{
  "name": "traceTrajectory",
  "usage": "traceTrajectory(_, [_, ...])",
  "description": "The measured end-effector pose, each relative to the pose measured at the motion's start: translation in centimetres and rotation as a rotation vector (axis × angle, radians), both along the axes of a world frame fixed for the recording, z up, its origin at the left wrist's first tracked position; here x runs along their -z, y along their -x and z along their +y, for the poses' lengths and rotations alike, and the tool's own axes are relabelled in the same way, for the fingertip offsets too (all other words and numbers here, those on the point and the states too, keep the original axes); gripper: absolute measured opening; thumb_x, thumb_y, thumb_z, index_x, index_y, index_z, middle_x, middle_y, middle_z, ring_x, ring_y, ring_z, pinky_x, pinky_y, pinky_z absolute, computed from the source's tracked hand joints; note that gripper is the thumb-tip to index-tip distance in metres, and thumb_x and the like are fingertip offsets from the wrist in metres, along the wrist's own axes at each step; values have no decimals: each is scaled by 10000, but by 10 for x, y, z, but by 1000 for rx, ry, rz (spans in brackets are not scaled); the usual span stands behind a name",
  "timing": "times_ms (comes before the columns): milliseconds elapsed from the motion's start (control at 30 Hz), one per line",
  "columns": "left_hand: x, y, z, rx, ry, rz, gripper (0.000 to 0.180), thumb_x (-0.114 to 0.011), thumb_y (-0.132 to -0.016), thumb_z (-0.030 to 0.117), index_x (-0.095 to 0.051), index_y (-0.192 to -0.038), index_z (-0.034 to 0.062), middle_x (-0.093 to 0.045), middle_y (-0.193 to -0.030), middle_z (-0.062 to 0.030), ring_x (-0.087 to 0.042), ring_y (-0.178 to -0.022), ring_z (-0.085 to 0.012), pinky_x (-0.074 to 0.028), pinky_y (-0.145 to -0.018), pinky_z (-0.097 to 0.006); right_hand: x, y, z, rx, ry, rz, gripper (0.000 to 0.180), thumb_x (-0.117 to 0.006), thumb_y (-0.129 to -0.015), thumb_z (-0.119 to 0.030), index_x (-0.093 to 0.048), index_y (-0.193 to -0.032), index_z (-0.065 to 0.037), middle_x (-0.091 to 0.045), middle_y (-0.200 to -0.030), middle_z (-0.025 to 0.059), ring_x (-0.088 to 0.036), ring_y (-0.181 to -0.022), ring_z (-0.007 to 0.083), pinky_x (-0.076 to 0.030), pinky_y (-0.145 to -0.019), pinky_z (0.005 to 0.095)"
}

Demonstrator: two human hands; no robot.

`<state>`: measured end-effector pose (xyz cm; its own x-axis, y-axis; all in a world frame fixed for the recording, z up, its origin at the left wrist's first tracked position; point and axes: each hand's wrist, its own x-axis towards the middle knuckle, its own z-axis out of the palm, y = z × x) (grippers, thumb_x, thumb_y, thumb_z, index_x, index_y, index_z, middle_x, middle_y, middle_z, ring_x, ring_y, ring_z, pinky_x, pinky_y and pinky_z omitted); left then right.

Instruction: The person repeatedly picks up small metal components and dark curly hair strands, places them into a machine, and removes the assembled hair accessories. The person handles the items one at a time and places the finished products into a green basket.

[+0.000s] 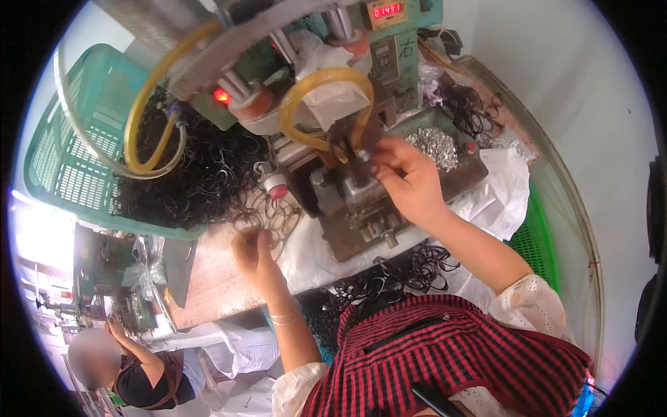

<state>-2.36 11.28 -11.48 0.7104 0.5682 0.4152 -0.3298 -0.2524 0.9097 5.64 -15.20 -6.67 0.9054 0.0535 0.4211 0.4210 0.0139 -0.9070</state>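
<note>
My right hand (413, 182) reaches in under the head of a green bench press (319, 111), beside its die. Thumb and fingers are pinched together at the die, and what they hold is too small to make out. My left hand (253, 256) is low over the bench to the left of the press base (358, 233), fingers curled inward. Thin black bands (278, 219) lie loose around its fingertips; whether it grips one is hidden. Small shiny metal pieces (436, 146) fill a tray behind my right hand.
A pale green basket (83, 184) heaped with black bands stands left. A red button (278, 192) sticks out by the press. Yellow hoses (132, 142) loop overhead. More black bands (396, 274) lie below the base, near my apron. At lower left, another person (149, 375) works.
</note>
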Motion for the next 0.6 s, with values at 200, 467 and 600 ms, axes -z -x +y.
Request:
traceTrajectory(200, [-71,-15,-36,165,10,-360,40,-497,-958,30,-491,-997,25,-557,-997,-100,-564,-834,-164,-526,-783,-341,-6,3,7,-144,-279,165,391,-568,-871,71,-510,-1255,27,-642,-1167,120,-620,-995,132,-480,-875,257])
traceTrajectory(467, [-138,-20,-62,261,-89,-416,155,-552,-894,-16,-476,-1025,-46,-580,-1011,-167,-617,-832,-227,-571,-692,-355,-28,20,9,-171,-168,209,466,-548,-818,59,-501,-1281,31,-620,-1180,206,-601,-1098,211,-456,-943,303])
traceTrajectory(600, [-135,14,-79,337,-167,-395,142,-537,-888,-33,-519,-1028,-54,-628,-964,-188,-656,-809,-219,-570,-725,-328,-49,23,-20,-77,371,-5,452,-549,-829,27,-511,-1279,-3,-571,-1257,167,-492,-1253,257,-422,-1004,359])
